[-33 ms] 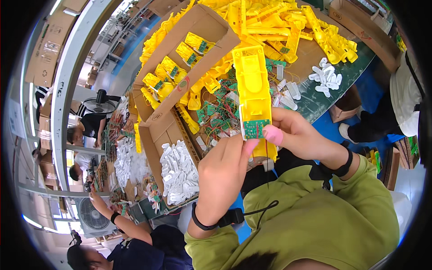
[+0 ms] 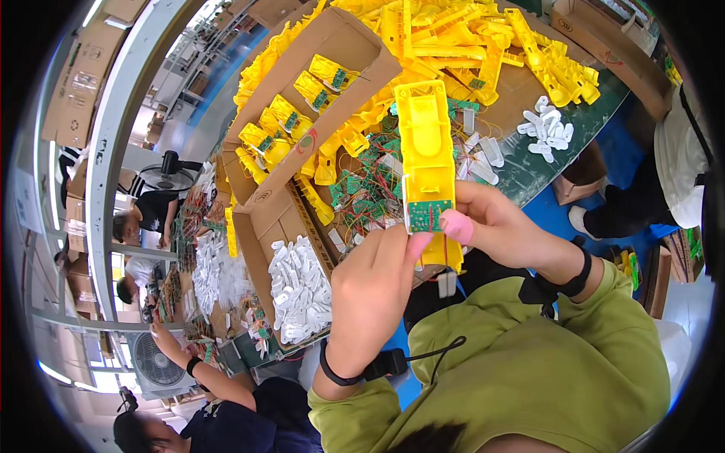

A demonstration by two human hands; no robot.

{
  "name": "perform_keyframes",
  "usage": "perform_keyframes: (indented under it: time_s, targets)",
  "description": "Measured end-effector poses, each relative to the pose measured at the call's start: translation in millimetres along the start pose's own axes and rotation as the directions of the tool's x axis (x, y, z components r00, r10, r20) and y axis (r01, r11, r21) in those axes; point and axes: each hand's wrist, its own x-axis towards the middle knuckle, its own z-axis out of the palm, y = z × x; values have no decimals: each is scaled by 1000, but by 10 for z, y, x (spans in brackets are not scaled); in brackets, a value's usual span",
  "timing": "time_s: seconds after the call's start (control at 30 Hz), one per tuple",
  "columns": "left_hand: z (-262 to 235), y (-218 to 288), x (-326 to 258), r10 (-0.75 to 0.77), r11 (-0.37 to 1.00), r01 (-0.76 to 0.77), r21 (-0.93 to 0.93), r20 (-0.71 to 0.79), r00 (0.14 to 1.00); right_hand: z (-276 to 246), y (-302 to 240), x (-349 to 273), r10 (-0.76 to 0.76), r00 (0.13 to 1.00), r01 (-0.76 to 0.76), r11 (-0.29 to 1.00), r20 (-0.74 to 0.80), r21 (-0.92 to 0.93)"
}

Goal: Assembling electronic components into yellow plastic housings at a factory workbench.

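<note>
Both hands clamp one long yellow plastic housing (image 2: 425, 155): the left hand (image 2: 374, 291) pinches its near end from below, the right hand (image 2: 495, 223) grips beside it. A green circuit board (image 2: 428, 215) sits between the fingertips. A cardboard box of white parts (image 2: 298, 291) lies just left of the left hand.

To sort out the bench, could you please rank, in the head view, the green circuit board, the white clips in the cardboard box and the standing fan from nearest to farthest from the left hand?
1. Green circuit board: at the left hand fingertips.
2. White clips: left, in the cardboard box.
3. Standing fan: far left.
</note>
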Motion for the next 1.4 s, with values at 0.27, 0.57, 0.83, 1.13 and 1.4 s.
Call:
perform_keyframes:
  time_s: [0.27,0.57,0.83,1.13,1.4]
  targets:
    - [-137,46,104,-81,994,94,-64,183,980,25,7,-61,29,1000,-27,993,-11,119]
    - [-198,-14,125,84,996,-83,-18,319,944,95,86,-98,14,1000,-11,985,-13,173]
    - [-87,-120,71,-121,708,285,-646,286,950,100,-66,-141,-76,997,76,997,9,9]
    - [142,-58,22,-163,547,274,-791,221,962,29,-67,-131,-159,984,172,960,78,-221]
    - [128,-173,131,-175,354,459,-815,424,888,-145,27,-38,-121,991,133,931,55,-340]
